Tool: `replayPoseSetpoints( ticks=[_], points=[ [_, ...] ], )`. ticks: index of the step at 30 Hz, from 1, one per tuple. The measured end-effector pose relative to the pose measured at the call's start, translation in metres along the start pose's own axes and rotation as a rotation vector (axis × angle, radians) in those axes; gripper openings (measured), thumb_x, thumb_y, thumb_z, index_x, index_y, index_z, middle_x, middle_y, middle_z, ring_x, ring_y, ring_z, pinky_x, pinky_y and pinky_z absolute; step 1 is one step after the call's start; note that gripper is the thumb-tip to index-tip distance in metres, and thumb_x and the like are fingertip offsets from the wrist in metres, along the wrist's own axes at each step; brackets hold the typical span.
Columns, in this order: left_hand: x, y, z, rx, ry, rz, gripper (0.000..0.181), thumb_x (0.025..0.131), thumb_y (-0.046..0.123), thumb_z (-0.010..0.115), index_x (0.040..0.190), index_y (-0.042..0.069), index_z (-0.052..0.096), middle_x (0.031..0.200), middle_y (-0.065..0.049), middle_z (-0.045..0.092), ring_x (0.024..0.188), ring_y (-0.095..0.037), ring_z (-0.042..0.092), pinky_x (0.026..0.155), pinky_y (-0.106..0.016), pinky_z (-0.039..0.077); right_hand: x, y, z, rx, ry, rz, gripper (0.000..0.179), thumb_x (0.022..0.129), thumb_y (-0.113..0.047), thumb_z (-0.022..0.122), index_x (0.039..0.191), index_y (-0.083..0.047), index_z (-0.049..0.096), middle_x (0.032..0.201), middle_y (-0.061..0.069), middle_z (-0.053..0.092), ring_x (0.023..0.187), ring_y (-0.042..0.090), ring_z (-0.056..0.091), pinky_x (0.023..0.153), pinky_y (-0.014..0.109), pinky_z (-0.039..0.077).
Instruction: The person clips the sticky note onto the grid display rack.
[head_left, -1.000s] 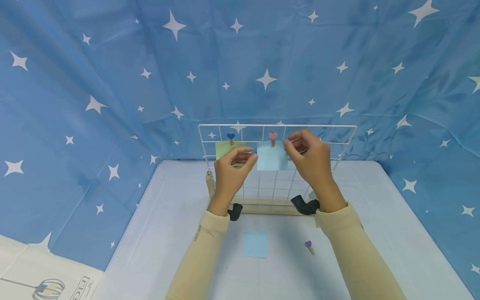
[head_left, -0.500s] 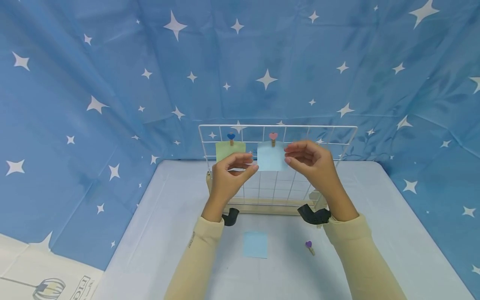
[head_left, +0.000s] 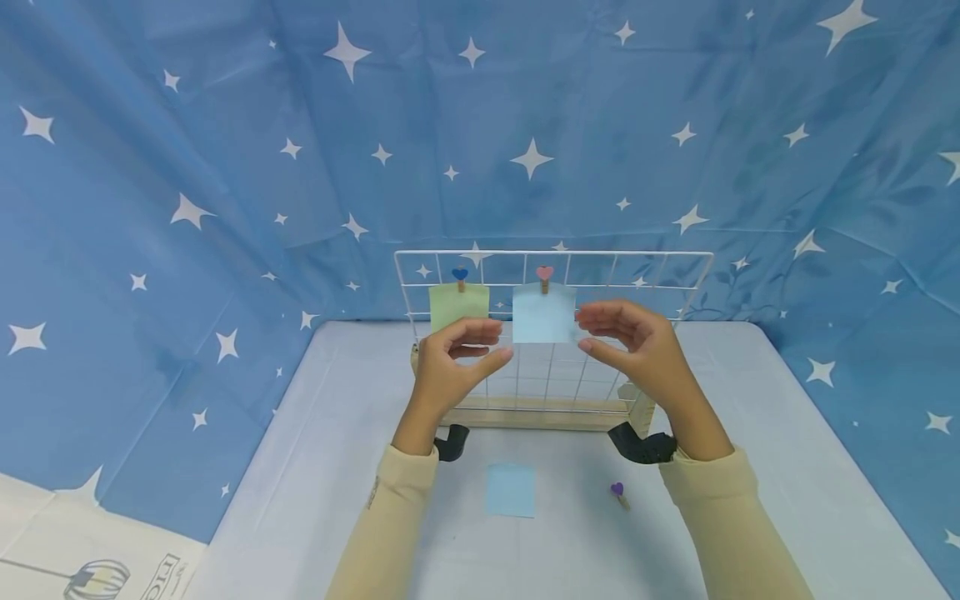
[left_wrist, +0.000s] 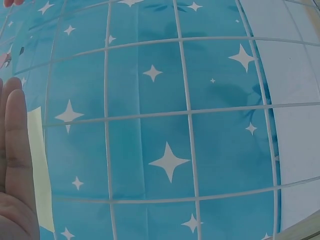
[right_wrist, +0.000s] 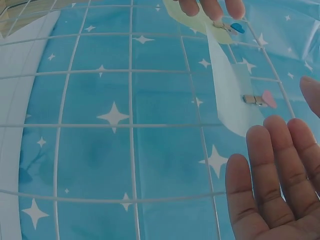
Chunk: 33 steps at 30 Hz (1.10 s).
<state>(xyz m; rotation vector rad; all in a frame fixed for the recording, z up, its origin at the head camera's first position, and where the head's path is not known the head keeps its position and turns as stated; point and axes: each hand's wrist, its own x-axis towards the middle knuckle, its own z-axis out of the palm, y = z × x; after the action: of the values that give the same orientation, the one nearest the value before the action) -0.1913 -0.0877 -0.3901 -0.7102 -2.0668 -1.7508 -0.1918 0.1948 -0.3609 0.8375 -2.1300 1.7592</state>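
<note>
A light blue sticky note (head_left: 543, 315) hangs on the white wire grid (head_left: 622, 252) under a pink heart clothespin (head_left: 545, 278). To its left a green sticky note (head_left: 454, 303) hangs from a blue heart clothespin (head_left: 461, 277). My left hand (head_left: 452, 363) is in front of the green note's lower part, fingers loosely bent, thumb apart, holding nothing. Just right of the light blue note is my right hand (head_left: 637, 346), its fingers and thumb spread apart with nothing between them. In the right wrist view its fingers (right_wrist: 265, 160) reach up near the note's edge.
On the white table (head_left: 300, 500) in front of the grid lie another blue sticky note (head_left: 511, 490) and a purple heart clothespin (head_left: 619, 494). The grid stands in a wooden base (head_left: 540, 414). A blue star-patterned cloth (head_left: 420, 100) hangs behind.
Both hands have lowered and drawn slightly back toward me. The right fingers have come away from near the pink clothespin and the note's edge; the light blue note stays clipped.
</note>
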Motion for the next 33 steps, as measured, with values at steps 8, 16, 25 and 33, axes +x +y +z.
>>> replayPoseSetpoints(
  ticks=[8, 16, 25, 33],
  points=[
    [-0.007, -0.001, 0.0, -0.011, -0.013, -0.009, 0.038, 0.085, -0.003, 0.086, 0.122, -0.005, 0.076, 0.114, -0.021, 0.078, 0.106, -0.033, 0.076, 0.091, -0.038, 0.065, -0.01, 0.004, -0.006, 0.001, -0.008, 0.021, 0.036, 0.089, 0.021, 0.072, 0.124, 0.018, 0.065, 0.119, -0.005, 0.076, 0.106, 0.011, 0.073, 0.095, 0.019, 0.058],
    [-0.012, -0.004, 0.0, -0.016, -0.01, -0.015, 0.036, 0.086, -0.005, 0.085, 0.12, -0.008, 0.075, 0.111, -0.02, 0.079, 0.104, -0.033, 0.077, 0.091, -0.039, 0.065, -0.017, 0.006, -0.011, 0.019, 0.005, 0.024, 0.035, 0.089, 0.022, 0.072, 0.123, 0.019, 0.065, 0.117, -0.004, 0.076, 0.105, 0.009, 0.073, 0.095, 0.018, 0.058],
    [-0.019, -0.007, 0.0, -0.026, -0.03, -0.052, 0.039, 0.086, -0.002, 0.085, 0.124, -0.006, 0.074, 0.114, -0.02, 0.078, 0.106, -0.031, 0.076, 0.093, -0.034, 0.063, -0.028, 0.009, -0.014, 0.014, 0.011, 0.042, 0.034, 0.089, 0.022, 0.071, 0.123, 0.019, 0.064, 0.117, -0.006, 0.076, 0.105, 0.007, 0.073, 0.095, 0.017, 0.057],
    [-0.026, -0.013, 0.001, -0.02, -0.032, -0.09, 0.039, 0.086, -0.002, 0.086, 0.123, -0.003, 0.076, 0.116, -0.019, 0.078, 0.109, -0.039, 0.075, 0.094, -0.033, 0.063, -0.037, 0.014, -0.016, 0.023, 0.017, 0.071, 0.034, 0.09, 0.022, 0.071, 0.123, 0.019, 0.063, 0.117, -0.008, 0.076, 0.104, 0.006, 0.073, 0.095, 0.016, 0.057]
  ],
)
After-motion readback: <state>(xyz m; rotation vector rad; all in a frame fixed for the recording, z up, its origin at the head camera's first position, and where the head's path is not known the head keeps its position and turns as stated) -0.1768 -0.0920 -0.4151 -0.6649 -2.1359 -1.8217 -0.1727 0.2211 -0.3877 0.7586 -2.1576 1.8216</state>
